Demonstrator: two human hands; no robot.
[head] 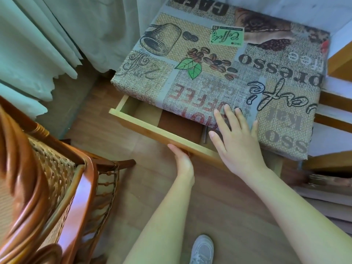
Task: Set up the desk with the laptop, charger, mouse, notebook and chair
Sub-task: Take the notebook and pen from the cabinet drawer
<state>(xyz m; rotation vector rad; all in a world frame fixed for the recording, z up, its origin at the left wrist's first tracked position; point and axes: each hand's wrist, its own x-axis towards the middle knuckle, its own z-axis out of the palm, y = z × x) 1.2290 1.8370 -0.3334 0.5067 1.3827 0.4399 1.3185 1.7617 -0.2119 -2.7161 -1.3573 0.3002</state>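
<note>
Below, in the head view, the left hand [182,159] gripped the front edge of the pulled-out drawer [152,128], thumb along the top, its fingers hidden beneath the board. Just right of that grip, the right hand [233,139] lay flat with fingers spread on the desk's [219,60] coffee-print cloth edge. Well left of both hands stood the wicker chair [43,180], partly cut off. What the drawer held was hard to make out.

home room | curtains [57,35] | wicker chair [47,178] | coffee-print tablecloth [219,63] | wood floor [152,187]
</note>
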